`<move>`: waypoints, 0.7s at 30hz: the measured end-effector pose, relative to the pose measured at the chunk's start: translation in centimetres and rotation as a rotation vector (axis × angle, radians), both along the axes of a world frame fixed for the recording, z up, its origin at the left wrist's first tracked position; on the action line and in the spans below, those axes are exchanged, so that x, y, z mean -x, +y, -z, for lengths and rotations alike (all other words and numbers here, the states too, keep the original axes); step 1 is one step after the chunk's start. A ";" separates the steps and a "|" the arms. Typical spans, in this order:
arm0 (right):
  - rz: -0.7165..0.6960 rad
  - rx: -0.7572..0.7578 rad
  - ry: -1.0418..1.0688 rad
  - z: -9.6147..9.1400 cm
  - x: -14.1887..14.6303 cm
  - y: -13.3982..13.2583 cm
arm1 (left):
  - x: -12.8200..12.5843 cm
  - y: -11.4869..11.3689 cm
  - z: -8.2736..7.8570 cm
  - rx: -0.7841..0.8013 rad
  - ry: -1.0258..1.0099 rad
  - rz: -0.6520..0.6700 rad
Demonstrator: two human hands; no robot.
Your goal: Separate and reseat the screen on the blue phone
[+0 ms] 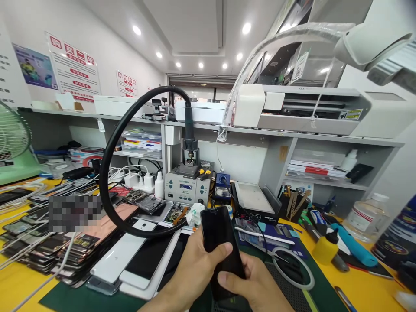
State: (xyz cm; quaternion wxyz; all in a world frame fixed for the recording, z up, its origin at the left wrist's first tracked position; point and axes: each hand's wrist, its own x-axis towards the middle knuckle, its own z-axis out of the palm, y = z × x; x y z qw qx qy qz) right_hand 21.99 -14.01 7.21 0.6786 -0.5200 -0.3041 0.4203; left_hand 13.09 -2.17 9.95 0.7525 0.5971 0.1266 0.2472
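Observation:
A black smartphone [217,232] is held up over the green work mat, its dark screen facing me. My left hand [198,262] grips its left edge, the thumb lying across the glass. From the lower right my right hand [251,279] wraps round the other edge, with its thumb also on the screen. Both hands are closed on the phone, and the fingers behind it are hidden. Just behind the phone's top lies a crumpled white tissue [195,214]. White and black phones [147,260] lie to the left of my left hand.
Stacked phones and cables [65,255] fill the left side. A hot-air station [185,187] with a looping black hose [105,173] stands behind. A magnifier ring [310,281], yellow bottle [326,248] and clear jug [365,219] are at right; a green fan [14,143] at far left.

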 end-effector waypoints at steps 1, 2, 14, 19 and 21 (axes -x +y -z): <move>-0.017 -0.012 -0.043 -0.1 -0.1 -0.1 | 0.1 0.3 0.0 -0.015 -0.004 0.029; -0.037 -0.023 -0.089 -0.2 -0.2 -0.1 | 0.2 0.6 -0.1 -0.026 -0.010 0.054; -0.121 0.032 -0.400 -2.2 0.2 -0.9 | 1.1 2.5 -2.1 -0.108 -0.036 0.146; -0.130 0.090 -0.433 -2.1 0.2 -1.2 | 1.3 3.2 -2.8 -0.043 -0.009 0.135; -0.136 0.098 -0.444 -1.8 0.1 -1.3 | 1.3 3.5 -3.1 -0.050 -0.016 0.118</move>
